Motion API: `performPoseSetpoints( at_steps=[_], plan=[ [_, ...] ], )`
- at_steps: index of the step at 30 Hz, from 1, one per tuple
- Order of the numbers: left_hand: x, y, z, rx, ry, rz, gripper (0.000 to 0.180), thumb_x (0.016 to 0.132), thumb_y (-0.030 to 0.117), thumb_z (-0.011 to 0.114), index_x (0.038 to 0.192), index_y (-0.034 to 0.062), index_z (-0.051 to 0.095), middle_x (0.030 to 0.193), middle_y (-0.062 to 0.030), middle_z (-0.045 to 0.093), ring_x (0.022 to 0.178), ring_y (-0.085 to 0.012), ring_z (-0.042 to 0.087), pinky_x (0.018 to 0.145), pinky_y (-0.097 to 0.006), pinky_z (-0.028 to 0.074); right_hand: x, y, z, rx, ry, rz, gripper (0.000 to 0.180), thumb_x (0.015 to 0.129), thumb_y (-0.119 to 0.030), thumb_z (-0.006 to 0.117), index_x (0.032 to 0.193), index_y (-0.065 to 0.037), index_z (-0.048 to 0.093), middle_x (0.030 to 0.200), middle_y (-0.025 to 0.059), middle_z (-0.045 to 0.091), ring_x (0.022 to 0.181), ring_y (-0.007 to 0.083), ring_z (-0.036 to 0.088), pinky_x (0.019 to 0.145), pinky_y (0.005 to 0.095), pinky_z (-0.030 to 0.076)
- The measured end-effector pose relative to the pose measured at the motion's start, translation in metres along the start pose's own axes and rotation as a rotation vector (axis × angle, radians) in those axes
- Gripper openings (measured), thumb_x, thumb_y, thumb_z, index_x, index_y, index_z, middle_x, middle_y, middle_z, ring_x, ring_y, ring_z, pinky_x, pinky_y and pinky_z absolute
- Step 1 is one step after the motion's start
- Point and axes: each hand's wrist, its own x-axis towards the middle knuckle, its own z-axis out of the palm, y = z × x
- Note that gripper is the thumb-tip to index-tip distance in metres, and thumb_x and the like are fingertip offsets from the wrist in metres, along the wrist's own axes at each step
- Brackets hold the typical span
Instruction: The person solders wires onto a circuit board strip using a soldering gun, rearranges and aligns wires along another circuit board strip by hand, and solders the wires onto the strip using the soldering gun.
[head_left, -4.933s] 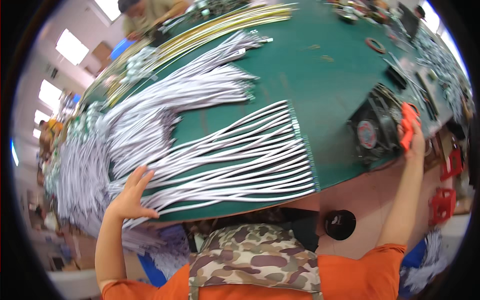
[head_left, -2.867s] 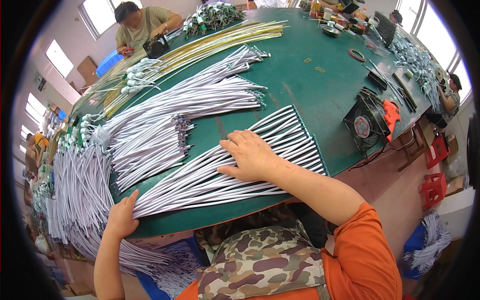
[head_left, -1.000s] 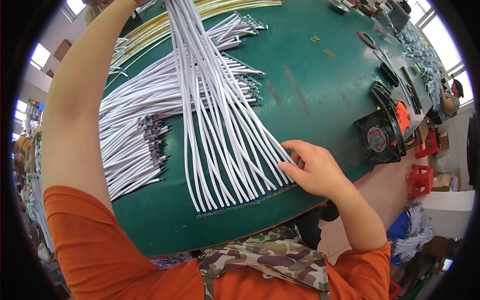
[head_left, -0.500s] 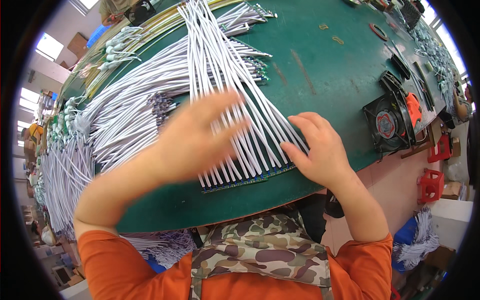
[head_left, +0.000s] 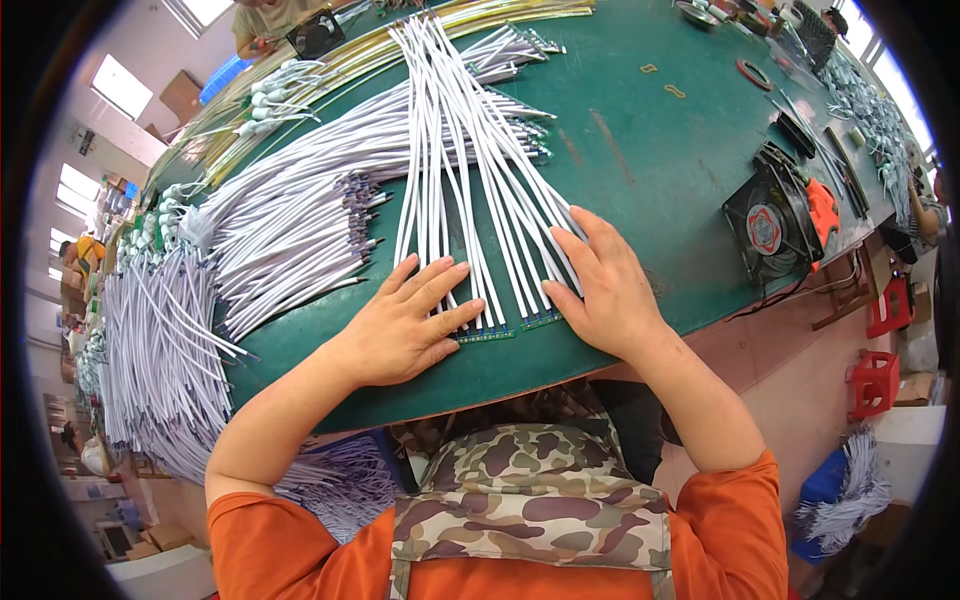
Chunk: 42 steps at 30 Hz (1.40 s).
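Left hand (head_left: 393, 338) and right hand (head_left: 612, 300), fingers (head_left: 438, 288) apart, were laid against wires (head_left: 432, 60), seemingly light, bendy; best gripped above the probably fragile boards (head_left: 487, 336).

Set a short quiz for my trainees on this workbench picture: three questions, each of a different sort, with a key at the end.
1. True or false: the black fan stands to the right of the right hand.
2. Choose one. The fingers of the left hand are:
A) curled into a fist
B) spread apart
C) wrapped around a tool
3. Fill the gap: the thin strips at the near ends of the white cables are coloured ____.

Key: 1. True; 2. B; 3. green
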Motion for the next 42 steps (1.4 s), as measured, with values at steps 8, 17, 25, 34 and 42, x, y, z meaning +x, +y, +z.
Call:
performPoseSetpoints(
  at_steps=[8,17,25,34,42],
  plan=[
    [0.043,0.048,0.011,-0.081,0.230,-0.014,0.073,0.085,0.034,0.078,0.150,0.0154,0.049,0.161,-0.0225,0.033,0.151,-0.0447,0.028,0.122,-0.061,0.021,-0.022,-0.001,-0.024,0.006,0.022,0.078,0.054,0.085,-0.020,0.077,0.131,0.000,0.057,0.144,0.0246,0.048,0.133,0.0438,0.048,0.109,0.0507,0.043],
    [0.047,0.039,0.018,-0.008,0.221,-0.163,0.069,0.089,0.038,0.074,0.150,0.0157,0.050,0.159,-0.0263,0.032,0.148,-0.0451,0.032,0.122,-0.056,0.024,-0.036,0.004,-0.032,0.003,0.000,0.085,0.051,0.083,-0.021,0.078,0.127,-0.001,0.060,0.134,0.0197,0.057,0.126,0.0387,0.055,0.107,0.0496,0.044],
    [0.059,0.043,0.021,0.038,0.224,-0.180,0.061,0.089,0.028,0.072,0.146,0.0152,0.055,0.158,-0.0262,0.036,0.148,-0.0449,0.033,0.122,-0.057,0.024,-0.036,0.007,-0.027,-0.068,0.050,0.103,0.052,0.081,-0.028,0.080,0.124,-0.004,0.062,0.128,0.0173,0.060,0.123,0.0352,0.056,0.105,0.0477,0.043],
    [0.049,0.038,0.025,-0.010,0.238,-0.234,0.059,0.089,0.026,0.071,0.144,0.0117,0.056,0.157,-0.0260,0.037,0.148,-0.0444,0.032,0.122,-0.059,0.023,-0.027,-0.001,-0.073,-0.015,0.257,-0.002,0.038,0.080,-0.019,0.080,0.112,-0.002,0.069,0.114,0.0170,0.069,0.105,0.0361,0.066,0.094,0.0445,0.052],
    [0.065,0.039,0.035,0.003,0.393,-0.112,0.054,0.094,0.035,0.067,0.142,0.0125,0.057,0.152,-0.0251,0.043,0.146,-0.0430,0.036,0.120,-0.061,0.026,-0.182,0.324,-0.287,-0.331,0.810,0.856,0.042,0.100,-0.037,0.067,0.121,0.000,0.068,0.117,0.0097,0.070,0.102,0.0143,0.064,0.094,0.0317,0.049]
  ],
)
